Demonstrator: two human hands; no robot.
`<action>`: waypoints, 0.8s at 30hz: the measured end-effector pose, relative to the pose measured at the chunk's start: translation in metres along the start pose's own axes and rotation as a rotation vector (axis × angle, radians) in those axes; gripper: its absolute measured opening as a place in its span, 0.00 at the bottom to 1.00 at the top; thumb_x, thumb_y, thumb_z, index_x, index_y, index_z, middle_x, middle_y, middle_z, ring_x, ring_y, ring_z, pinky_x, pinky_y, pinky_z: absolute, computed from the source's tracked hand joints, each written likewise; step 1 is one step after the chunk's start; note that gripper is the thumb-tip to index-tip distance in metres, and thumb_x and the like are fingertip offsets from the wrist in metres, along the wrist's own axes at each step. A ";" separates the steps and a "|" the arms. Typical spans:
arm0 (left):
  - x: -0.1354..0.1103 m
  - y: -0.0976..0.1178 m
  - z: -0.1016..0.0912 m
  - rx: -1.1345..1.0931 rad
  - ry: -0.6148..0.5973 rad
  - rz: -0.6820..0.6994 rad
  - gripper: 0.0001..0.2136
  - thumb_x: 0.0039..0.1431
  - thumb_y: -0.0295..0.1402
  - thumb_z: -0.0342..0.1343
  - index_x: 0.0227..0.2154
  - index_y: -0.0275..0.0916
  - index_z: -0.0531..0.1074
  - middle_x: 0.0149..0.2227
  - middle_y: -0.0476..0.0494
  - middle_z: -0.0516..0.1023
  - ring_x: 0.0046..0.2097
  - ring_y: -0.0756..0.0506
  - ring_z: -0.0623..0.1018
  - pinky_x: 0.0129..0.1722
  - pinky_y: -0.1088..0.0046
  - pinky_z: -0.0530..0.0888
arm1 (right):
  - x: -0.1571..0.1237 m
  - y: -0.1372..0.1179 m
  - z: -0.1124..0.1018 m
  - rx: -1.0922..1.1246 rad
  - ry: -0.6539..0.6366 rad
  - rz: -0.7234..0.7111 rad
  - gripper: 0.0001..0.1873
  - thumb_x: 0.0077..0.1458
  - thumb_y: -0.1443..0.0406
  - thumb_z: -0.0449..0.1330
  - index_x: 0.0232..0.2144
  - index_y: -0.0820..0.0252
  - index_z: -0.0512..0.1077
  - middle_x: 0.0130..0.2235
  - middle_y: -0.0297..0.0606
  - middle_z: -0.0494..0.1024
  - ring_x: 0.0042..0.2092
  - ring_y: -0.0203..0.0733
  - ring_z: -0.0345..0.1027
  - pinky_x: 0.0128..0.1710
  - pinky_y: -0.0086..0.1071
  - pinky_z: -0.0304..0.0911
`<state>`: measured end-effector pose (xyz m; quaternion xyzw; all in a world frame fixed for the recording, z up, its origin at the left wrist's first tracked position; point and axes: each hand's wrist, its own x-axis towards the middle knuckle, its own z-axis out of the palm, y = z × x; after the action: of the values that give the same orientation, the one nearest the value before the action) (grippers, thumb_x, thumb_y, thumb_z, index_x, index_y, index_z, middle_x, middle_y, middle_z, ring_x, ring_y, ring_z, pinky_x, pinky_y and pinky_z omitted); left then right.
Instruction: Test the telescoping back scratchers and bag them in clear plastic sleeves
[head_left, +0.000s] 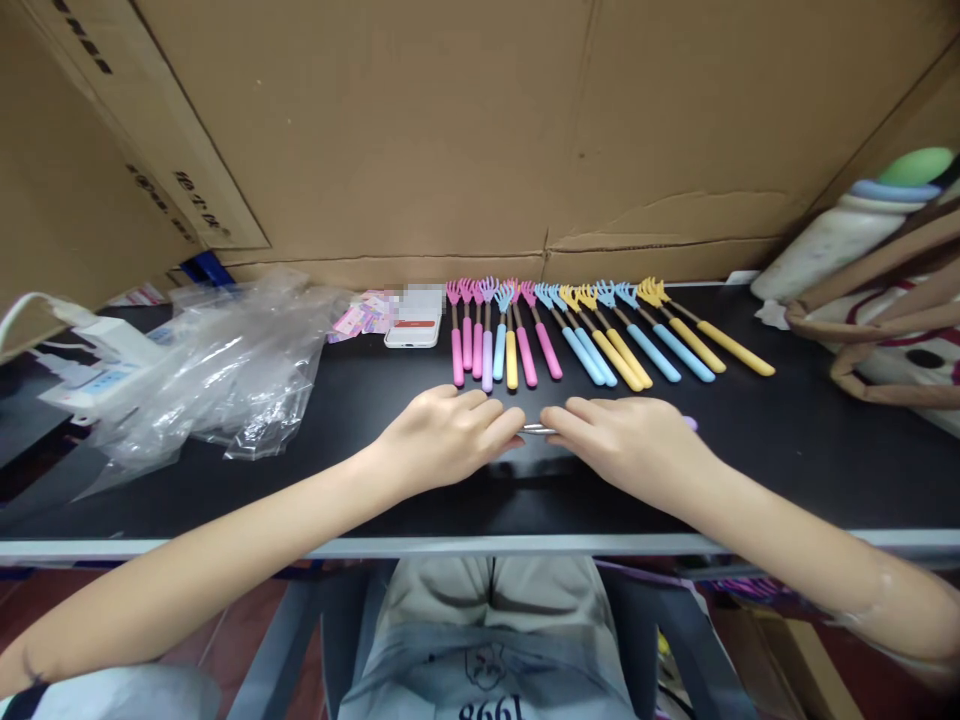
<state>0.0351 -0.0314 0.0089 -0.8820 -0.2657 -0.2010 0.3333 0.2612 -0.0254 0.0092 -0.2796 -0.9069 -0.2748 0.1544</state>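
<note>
Left hand (442, 437) and right hand (626, 440): fingers curled, pinching 1 thin metal rod with purple handle tip (537, 429) between them. Row of pastel claw-headed back scratchers (570, 335) at 12 o'clock.

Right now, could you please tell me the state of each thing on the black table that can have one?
Left hand: palm down, fingertips on the thin silver rod.
Right hand: palm down, on the same rod.
Thin silver rod: flat, mostly covered.
Pink, blue and yellow claw-headed back scratchers: laid in a row, collapsed.
Clear plastic bags: crumpled, empty.
White phone: lying flat.
</note>
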 end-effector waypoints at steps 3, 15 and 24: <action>-0.004 -0.010 -0.007 0.023 0.006 0.024 0.13 0.68 0.35 0.47 0.26 0.38 0.65 0.20 0.52 0.69 0.24 0.52 0.70 0.24 0.73 0.58 | -0.017 0.019 -0.008 -0.048 0.002 0.015 0.14 0.65 0.63 0.49 0.30 0.59 0.70 0.23 0.31 0.72 0.23 0.31 0.62 0.23 0.29 0.41; -0.096 -0.115 -0.025 0.419 -0.165 0.034 0.14 0.69 0.38 0.46 0.26 0.41 0.65 0.23 0.52 0.71 0.28 0.50 0.68 0.26 0.75 0.61 | -0.147 0.162 -0.001 -0.326 -0.336 0.510 0.15 0.57 0.55 0.58 0.37 0.59 0.77 0.36 0.45 0.80 0.30 0.38 0.66 0.24 0.30 0.47; -0.124 -0.131 -0.026 0.430 -0.245 -0.016 0.15 0.69 0.39 0.45 0.26 0.40 0.66 0.24 0.51 0.70 0.29 0.49 0.67 0.28 0.75 0.60 | -0.172 0.195 0.004 -0.375 -0.309 0.452 0.25 0.63 0.54 0.45 0.34 0.63 0.77 0.34 0.49 0.78 0.29 0.40 0.63 0.27 0.33 0.49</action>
<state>-0.1449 -0.0074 0.0238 -0.8066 -0.3477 -0.0340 0.4768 0.5128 0.0395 0.0113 -0.5356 -0.7683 -0.3501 0.0182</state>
